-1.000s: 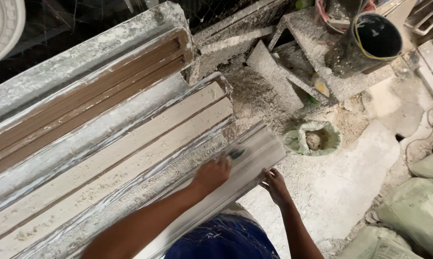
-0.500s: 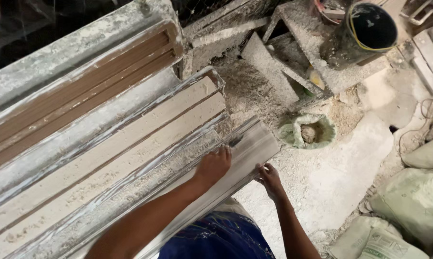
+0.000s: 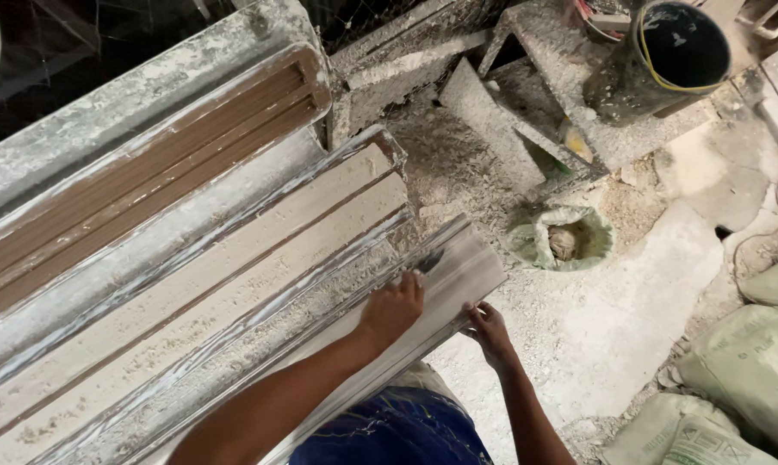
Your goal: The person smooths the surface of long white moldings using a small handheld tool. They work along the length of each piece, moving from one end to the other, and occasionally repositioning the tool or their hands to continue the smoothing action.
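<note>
Moulding [image 3: 458,271], long white plaster strip, lies slanted across my lap at the near edge of the casting surface [image 3: 191,284]. My left hand [image 3: 395,308] rests on top of it, fingers curled around what looks like a small dark scraper [image 3: 429,261], blade on the strip's upper face. My right hand [image 3: 489,331] cups the strip's outer edge from below, fingers half closed on it, steadying.

Step in hand, as I read it: cleaning or trimming the strip near its far end. Next stroke needs the right hand firm underneath and light, even pressure so the plaster does not chip.

Beyond the moulding's far end: rubble, a small green bag [image 3: 565,238] of lumps. Further off, a black bucket [image 3: 673,52]. Right of the moulding, sacks [image 3: 750,362] on the floor.
</note>
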